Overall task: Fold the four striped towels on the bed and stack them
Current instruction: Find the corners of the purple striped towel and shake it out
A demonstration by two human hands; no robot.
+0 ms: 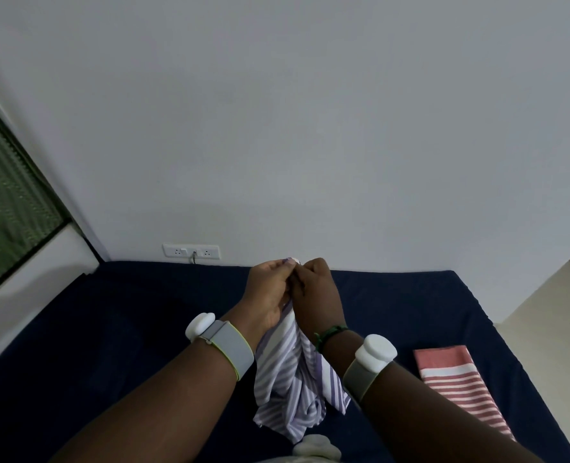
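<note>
A purple and white striped towel (297, 382) hangs bunched in the air above the dark blue bed (126, 312). My left hand (270, 292) and my right hand (313, 289) meet at its top edge, and both pinch the cloth there, knuckles almost touching. The towel's lower end dangles between my forearms just above the sheet. A red and white striped towel (457, 385) lies folded flat on the bed to the right, beyond my right forearm. No other striped towel is in view.
A white wall (310, 128) stands behind the bed, with a socket strip (192, 252) and a plugged cable just above the mattress. A window with a green screen (6, 202) is at the left. The bed's right edge meets a pale floor (550, 312).
</note>
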